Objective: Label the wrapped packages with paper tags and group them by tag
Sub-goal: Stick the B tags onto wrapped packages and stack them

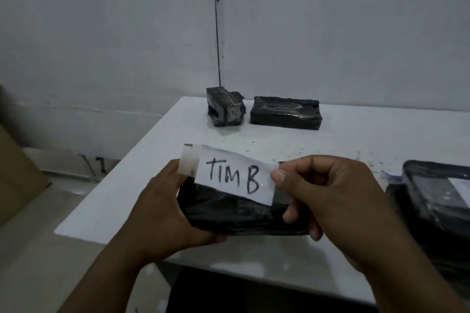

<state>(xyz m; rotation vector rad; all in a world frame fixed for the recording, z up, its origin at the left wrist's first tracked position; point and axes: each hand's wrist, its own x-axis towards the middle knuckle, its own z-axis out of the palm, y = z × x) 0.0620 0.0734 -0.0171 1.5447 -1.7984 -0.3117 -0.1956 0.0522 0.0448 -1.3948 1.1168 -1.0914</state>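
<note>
Head view: left hand [162, 211] grips the black package [229, 213]; right hand [330, 201] pinches the paper tag [236, 175] above it.

**Glossy black wrap, matt white paper**

Black plastic film on the held package [229, 213], creased and faintly shiny. Paper tag [236, 175]: matt white, smooth, with dark marker lettering "TIM B". Translucent tape [188, 161] at the tag's left end, slightly frosted. Same crinkled, glossy black wrap on the small package [225, 107] and the long package [284, 113], catching dull highlights. Counter [152, 160]: smooth white, low sheen, speckled with dark marks. Wall [101, 33]: matt, painted, scuffed. Brown matt cardboard [15, 175] at left.
</note>
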